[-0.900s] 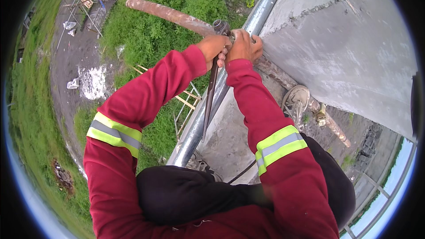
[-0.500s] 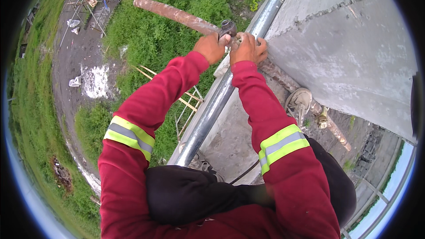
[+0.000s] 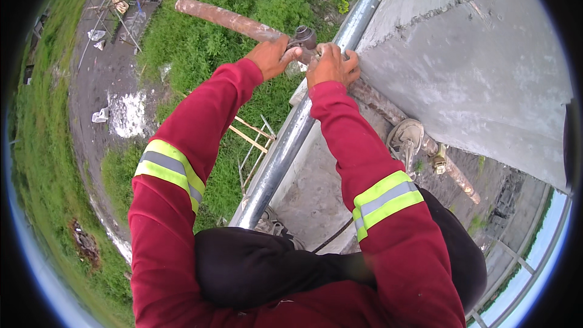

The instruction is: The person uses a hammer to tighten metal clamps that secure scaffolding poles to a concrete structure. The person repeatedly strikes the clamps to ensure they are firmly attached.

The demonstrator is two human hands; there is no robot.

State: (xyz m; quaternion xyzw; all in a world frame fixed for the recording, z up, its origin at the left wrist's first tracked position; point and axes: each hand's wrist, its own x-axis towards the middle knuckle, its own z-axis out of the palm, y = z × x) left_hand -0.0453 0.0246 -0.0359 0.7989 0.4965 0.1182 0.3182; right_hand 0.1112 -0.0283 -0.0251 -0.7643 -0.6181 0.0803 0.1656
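A rusty scaffold pipe (image 3: 228, 18) crosses over a shiny galvanized pipe (image 3: 297, 124). At the crossing, the round dark socket head of a ratchet wrench (image 3: 306, 36) stands up against the rusty pipe. My left hand (image 3: 267, 59) is closed beside that head, thumb stretched toward it; the wrench's handle is mostly hidden in the hand. My right hand (image 3: 333, 68) has its fingers curled over a pipe clamp (image 3: 319, 50) where the two pipes meet, and hides most of it. Farther down the rusty pipe sits another clamp (image 3: 439, 161).
A grey concrete wall (image 3: 467, 67) rises on the right. Below my arms lies a concrete ledge (image 3: 316, 173) with a dark cord (image 3: 334, 237). A round metal piece (image 3: 405, 136) sits by the rusty pipe. Far below left are grass (image 3: 200, 54) and scaffold frames (image 3: 118, 9).
My left hand has moved left, away from the socket head and along the rusty pipe. My right hand keeps its place at the clamp. The whole view has shifted slightly.
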